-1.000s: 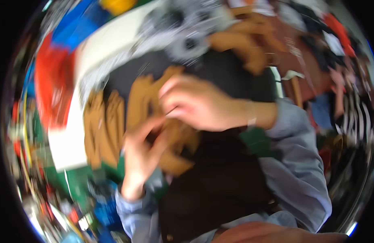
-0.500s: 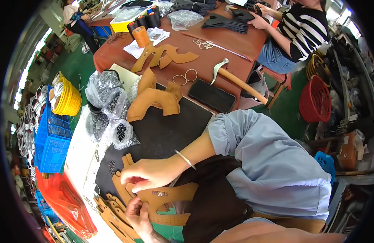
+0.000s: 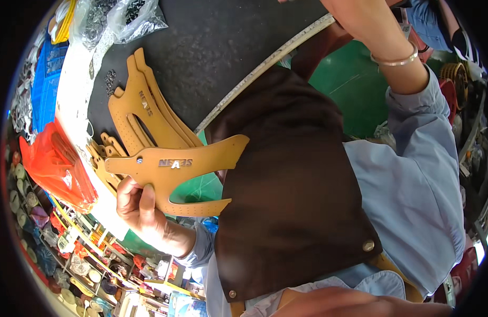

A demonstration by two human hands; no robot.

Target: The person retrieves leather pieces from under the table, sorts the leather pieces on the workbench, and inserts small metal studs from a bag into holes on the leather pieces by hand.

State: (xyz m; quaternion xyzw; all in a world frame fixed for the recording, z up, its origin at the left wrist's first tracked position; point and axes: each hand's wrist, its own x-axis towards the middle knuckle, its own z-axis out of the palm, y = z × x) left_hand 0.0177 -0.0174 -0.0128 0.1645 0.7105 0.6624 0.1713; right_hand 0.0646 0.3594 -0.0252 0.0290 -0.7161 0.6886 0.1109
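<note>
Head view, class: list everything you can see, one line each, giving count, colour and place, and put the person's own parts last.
Held leather piece: one, tan, curved, over the table edge.
Leather stack: several, tan, on the mat.
Mat: one, black, on the table.
Clear bags: two or more, holding dark small parts, top left.
Loose small parts: a cluster, dark, at the mat's left edge.
Red bag: one, left of the table.
Blue crate: one, far left.
Apron: one, dark brown, on the person.
Bracelet: one, silvery, right wrist.
Left hand: grips the held piece.
Right hand: beyond the top edge.
</note>
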